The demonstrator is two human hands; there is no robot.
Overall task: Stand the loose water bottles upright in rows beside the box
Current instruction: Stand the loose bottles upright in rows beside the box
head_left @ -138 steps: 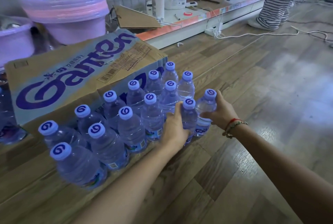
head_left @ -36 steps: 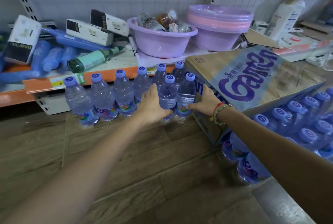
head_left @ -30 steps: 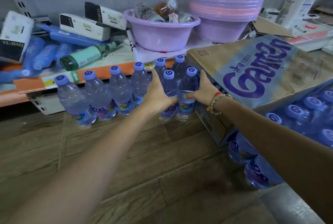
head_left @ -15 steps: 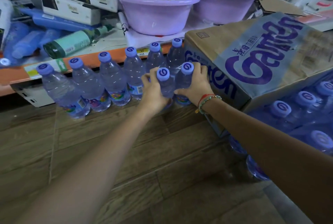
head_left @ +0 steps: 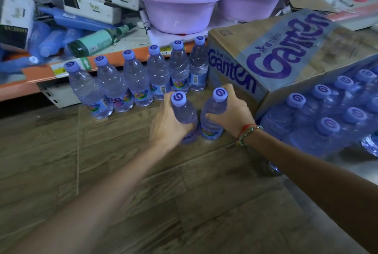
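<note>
A brown Ganten cardboard box (head_left: 276, 53) lies on the wooden floor. Left of it, several clear water bottles with purple caps stand upright in a row (head_left: 143, 78) against the shelf base. In front of that row my left hand (head_left: 167, 125) grips one upright bottle (head_left: 184, 114) around its body. My right hand (head_left: 231, 112) grips a second upright bottle (head_left: 214, 116) right beside it, close to the box's front corner. Both bottles are near floor level; whether they touch the floor I cannot tell.
Another block of upright bottles (head_left: 331, 110) fills the floor right of the box. The low orange-edged shelf (head_left: 61, 69) behind holds white cartons, blue packets, a green bottle and two purple basins (head_left: 178, 12). Wooden floor (head_left: 122, 172) stretches in front of the rows.
Both hands drew the two held bottles back from the row toward me, opening a gap between them and the rear row. Before that, I turned from the block on the box's other side.
</note>
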